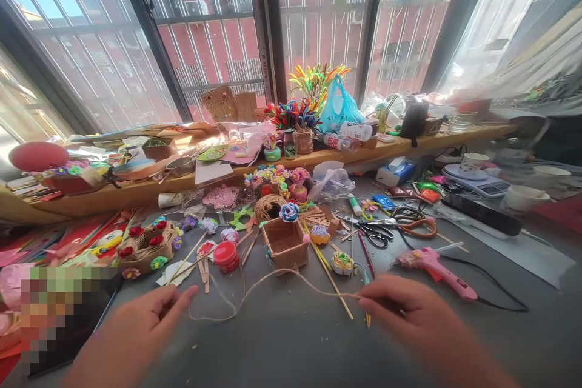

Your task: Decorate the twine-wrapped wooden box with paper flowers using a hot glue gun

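My left hand [143, 321] pinches one end of a length of jute twine [254, 288] that loops over the grey tabletop [291, 345]. At the other end, my right hand [404, 309] grips the twine together with a thin stick whose tip pokes out below the fingers. Just beyond the twine stands a small open cardboard box [285, 245] with a paper flower on its rim. Behind the box lies a ball of twine [268, 206].
A pink glue gun [431, 264] with a black cord lies right of my right hand. Scissors [379, 233], a red jar lid [226, 254], wooden sticks, paper flowers and a woven basket [145, 245] crowd the middle. A cluttered wooden sill [136, 191] runs under the windows.
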The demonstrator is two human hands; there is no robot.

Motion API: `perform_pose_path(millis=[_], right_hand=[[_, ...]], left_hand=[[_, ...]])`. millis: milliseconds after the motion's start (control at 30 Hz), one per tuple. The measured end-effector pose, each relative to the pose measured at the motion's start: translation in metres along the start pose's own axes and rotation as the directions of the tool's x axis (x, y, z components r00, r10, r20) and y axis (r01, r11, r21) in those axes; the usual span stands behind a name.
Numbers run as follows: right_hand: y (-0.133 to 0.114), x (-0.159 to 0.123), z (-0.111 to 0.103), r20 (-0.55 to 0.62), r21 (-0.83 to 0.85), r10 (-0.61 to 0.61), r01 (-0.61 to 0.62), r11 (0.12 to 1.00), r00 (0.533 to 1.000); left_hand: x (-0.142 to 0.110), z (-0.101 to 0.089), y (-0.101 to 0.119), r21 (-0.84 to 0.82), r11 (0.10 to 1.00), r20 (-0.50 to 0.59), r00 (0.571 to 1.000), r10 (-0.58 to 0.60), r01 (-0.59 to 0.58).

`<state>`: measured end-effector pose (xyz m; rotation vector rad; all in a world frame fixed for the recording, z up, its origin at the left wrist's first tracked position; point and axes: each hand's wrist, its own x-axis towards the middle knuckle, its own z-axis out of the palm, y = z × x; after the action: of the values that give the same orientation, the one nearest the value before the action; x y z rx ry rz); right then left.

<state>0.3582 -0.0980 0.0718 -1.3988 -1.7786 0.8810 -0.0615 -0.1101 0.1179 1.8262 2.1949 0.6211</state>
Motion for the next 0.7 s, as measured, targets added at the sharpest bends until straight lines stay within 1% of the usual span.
perform_pose_path(millis=[33,67,100,133,167,200,233,267,300,333,367,400,433,467,500,533,567,600,667,700], right_hand=[[-0.005,0.001,0.007,0.062,-0.021,-0.058,0.060,0.998,0.996],[-0.011,0.003,0.014,0.116,-0.031,-0.121,0.126,0.992,0.986],[-0.017,0.004,0.021,0.162,-0.029,-0.185,0.192,0.981,0.969],[-0.023,0.005,0.028,0.202,-0.013,-0.245,0.252,0.968,0.948],[-0.028,0.005,0.033,0.233,0.016,-0.293,0.298,0.955,0.927],[-0.031,0.005,0.037,0.249,0.054,-0.323,0.320,0.946,0.913],[-0.033,0.005,0.039,0.249,0.101,-0.331,0.315,0.944,0.910],[-0.033,0.004,0.041,0.232,0.154,-0.312,0.282,0.947,0.921],[-0.031,0.004,0.042,0.200,0.217,-0.266,0.222,0.951,0.943],[-0.028,0.004,0.043,0.162,0.298,-0.197,0.142,0.944,0.967],[-0.023,0.003,0.045,0.128,0.397,-0.105,0.046,0.917,0.986],[-0.017,0.004,0.049,0.106,0.509,0.000,-0.054,0.859,0.994],[-0.010,0.004,0.054,0.098,0.625,0.102,-0.141,0.768,0.990],[-0.004,0.004,0.061,0.106,0.727,0.187,-0.205,0.655,0.977],[0.001,0.005,0.069,0.133,0.804,0.242,-0.247,0.541,0.961],[0.006,0.005,0.078,0.167,0.855,0.262,-0.272,0.441,0.950],[0.009,0.006,0.088,0.206,0.886,0.256,-0.291,0.361,0.944],[0.010,0.006,0.097,0.244,0.902,0.236,-0.310,0.300,0.941],[0.009,0.006,0.112,0.300,0.915,0.216,-0.344,0.212,0.929],[0.007,0.006,0.117,0.302,0.920,0.231,-0.347,0.184,0.925]], left_hand=[[-0.005,0.000,0.014,0.046,0.996,0.038,0.996,0.080,-0.082],[-0.010,0.003,0.030,0.024,0.974,0.062,0.973,0.222,-0.224],[-0.015,0.010,0.047,-0.041,0.921,0.060,0.919,0.389,-0.387],[-0.019,0.021,0.064,-0.099,0.829,0.038,0.831,0.556,-0.550],[-0.023,0.033,0.079,-0.131,0.717,0.069,0.715,0.696,-0.685],[-0.025,0.046,0.092,-0.149,0.613,0.081,0.608,0.790,-0.776],[-0.027,0.059,0.102,-0.163,0.564,0.102,0.555,0.826,-0.810],[-0.028,0.071,0.108,-0.181,0.552,0.123,0.538,0.834,-0.814],[-0.028,0.080,0.111,-0.205,0.550,0.155,0.528,0.835,-0.809],[-0.028,0.087,0.112,-0.240,0.567,0.192,0.534,0.823,-0.788],[-0.028,0.093,0.111,-0.288,0.597,0.222,0.554,0.802,-0.749],[-0.027,0.096,0.109,-0.341,0.630,0.247,0.580,0.776,-0.698],[-0.027,0.098,0.106,-0.395,0.662,0.259,0.615,0.745,-0.636],[-0.027,0.099,0.104,-0.448,0.688,0.261,0.653,0.711,-0.570],[-0.027,0.101,0.103,-0.492,0.705,0.261,0.686,0.679,-0.510],[-0.026,0.102,0.103,-0.526,0.714,0.266,0.708,0.654,-0.461],[-0.026,0.104,0.104,-0.548,0.721,0.279,0.719,0.636,-0.425],[-0.027,0.106,0.106,-0.555,0.730,0.298,0.724,0.623,-0.399],[-0.029,0.111,0.110,-0.515,0.768,0.340,0.732,0.591,-0.381],[-0.030,0.113,0.112,-0.471,0.792,0.353,0.739,0.573,-0.388]])
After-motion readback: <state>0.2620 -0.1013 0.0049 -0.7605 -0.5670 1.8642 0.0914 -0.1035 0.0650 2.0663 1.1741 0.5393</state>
